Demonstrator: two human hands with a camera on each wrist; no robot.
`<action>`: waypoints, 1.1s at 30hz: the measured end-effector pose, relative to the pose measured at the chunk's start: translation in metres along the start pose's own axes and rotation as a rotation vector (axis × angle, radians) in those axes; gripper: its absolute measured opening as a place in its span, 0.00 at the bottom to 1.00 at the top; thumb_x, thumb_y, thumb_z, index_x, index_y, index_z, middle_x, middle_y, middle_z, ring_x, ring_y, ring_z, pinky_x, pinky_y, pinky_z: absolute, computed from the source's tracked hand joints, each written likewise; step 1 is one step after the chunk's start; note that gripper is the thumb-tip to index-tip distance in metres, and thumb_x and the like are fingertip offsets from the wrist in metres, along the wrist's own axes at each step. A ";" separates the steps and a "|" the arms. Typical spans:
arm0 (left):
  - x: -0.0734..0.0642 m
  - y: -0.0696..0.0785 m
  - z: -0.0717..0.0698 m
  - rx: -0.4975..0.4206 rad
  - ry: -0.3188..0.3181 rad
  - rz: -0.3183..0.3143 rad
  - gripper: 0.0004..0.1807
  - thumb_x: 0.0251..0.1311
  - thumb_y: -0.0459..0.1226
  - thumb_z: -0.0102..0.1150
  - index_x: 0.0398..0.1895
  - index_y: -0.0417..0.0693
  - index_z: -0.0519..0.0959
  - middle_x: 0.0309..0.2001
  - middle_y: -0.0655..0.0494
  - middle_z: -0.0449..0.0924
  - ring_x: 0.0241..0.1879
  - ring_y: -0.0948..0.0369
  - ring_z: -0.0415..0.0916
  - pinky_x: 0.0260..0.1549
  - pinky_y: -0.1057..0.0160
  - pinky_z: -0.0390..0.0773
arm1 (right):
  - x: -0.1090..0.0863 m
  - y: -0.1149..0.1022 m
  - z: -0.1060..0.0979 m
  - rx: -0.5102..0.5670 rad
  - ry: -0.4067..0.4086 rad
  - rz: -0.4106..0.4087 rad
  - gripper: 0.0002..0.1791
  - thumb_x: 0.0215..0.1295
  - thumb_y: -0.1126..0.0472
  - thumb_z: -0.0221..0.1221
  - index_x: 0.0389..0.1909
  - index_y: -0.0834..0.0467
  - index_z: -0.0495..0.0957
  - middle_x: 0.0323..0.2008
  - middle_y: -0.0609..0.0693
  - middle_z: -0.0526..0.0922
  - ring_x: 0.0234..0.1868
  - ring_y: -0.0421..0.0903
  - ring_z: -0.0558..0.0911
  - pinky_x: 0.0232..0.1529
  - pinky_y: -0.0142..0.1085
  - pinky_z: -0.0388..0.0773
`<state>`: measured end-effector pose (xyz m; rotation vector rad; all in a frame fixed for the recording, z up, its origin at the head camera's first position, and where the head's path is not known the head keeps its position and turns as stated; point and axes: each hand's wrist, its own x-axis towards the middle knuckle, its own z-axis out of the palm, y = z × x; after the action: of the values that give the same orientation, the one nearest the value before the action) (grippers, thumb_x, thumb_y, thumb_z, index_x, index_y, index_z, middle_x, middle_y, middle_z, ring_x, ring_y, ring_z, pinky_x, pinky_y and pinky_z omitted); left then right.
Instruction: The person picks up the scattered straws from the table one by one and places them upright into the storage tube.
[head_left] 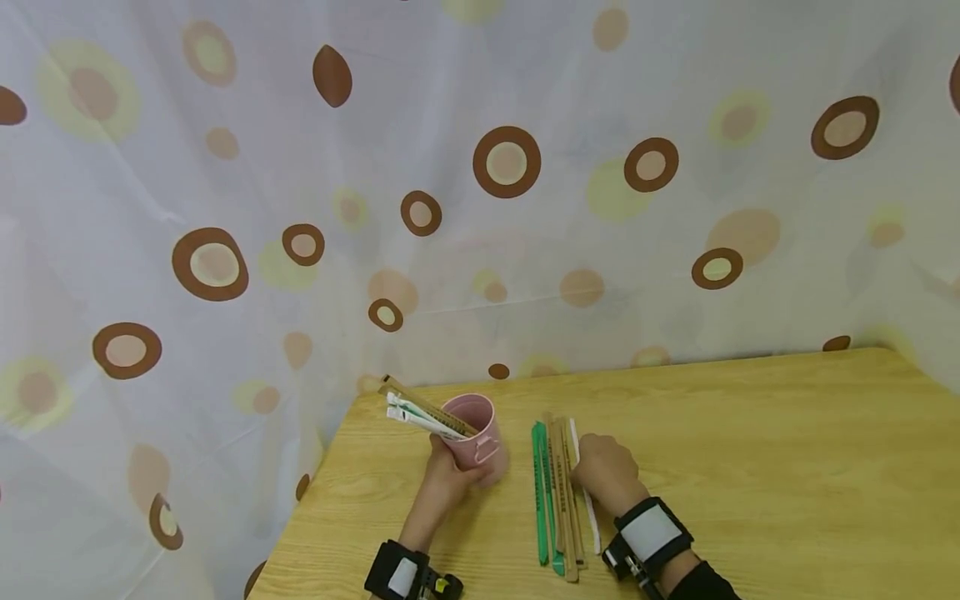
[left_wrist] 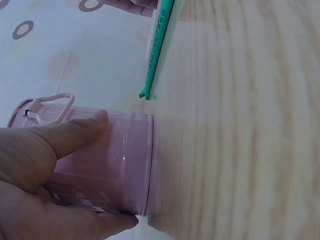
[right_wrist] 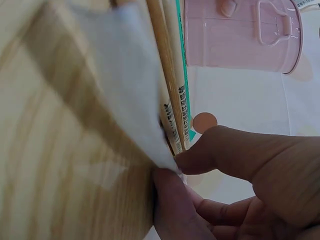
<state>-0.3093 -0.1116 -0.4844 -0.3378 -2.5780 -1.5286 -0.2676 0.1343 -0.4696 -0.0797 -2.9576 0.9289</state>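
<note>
Head view: your left hand (head_left: pixel 447 481) grips the pink cylindrical cup with a small side handle (head_left: pixel 480 448), fingers curled round it. Slim brown and white paper-wrapped sticks (head_left: pixel 426 410) lean in the cup, ends out past its left rim. Right of the cup on the yellow wood-grain table (head_left: pixel 765 467): flat green wrapped sticks (head_left: pixel 541 500) nearest it, brown wrapped sticks (head_left: pixel 562 508) next, one narrow white wrapped stick (head_left: pixel 591 521) farthest. Your right hand (head_left: pixel 606 473) is at that white one.

Left wrist view: your thumb lies along the cup wall near the handle, a finger on the opposite side; can't tell spacing of the rest.

Right wrist view: your thumb and a finger pinch the white stick, blurred, beyond the brown ones from the cup; other fingers bent, partly hidden.
</note>
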 end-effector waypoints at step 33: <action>-0.001 -0.002 0.001 0.015 -0.001 0.017 0.55 0.39 0.36 0.73 0.65 0.34 0.44 0.62 0.36 0.60 0.62 0.49 0.60 0.60 0.50 0.60 | -0.002 0.002 -0.004 0.044 0.033 -0.021 0.19 0.49 0.60 0.65 0.10 0.55 0.65 0.11 0.45 0.60 0.13 0.44 0.67 0.14 0.32 0.61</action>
<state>-0.3088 -0.1119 -0.4866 -0.3583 -2.5785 -1.5033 -0.2652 0.1385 -0.4676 -0.0619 -2.9003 0.9797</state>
